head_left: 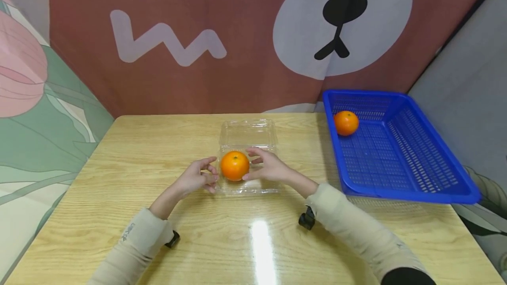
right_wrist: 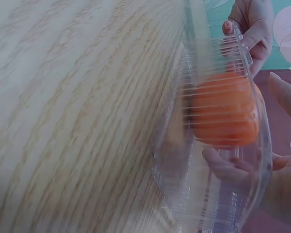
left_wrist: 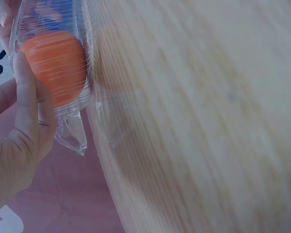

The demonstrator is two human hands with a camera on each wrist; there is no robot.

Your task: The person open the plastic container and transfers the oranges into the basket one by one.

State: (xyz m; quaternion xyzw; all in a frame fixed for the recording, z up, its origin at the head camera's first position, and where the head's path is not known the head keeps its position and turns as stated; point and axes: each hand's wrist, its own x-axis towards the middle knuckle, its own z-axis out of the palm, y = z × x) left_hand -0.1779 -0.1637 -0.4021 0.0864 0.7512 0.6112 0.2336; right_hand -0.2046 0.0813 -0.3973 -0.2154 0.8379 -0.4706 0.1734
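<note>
Head view puts the orange (head_left: 234,166) in the clear plastic clamshell box (head_left: 248,157) at the middle of the frame, on the wooden table (head_left: 119,179). To do this well, I judge I should keep the box steady from both sides so the fruit doesn't roll. My left hand (head_left: 196,177) has fingers loosely curled, touching the box's left edge. My right hand (head_left: 268,166) is half open, fingertips against the orange's right side, not gripping it.
</note>
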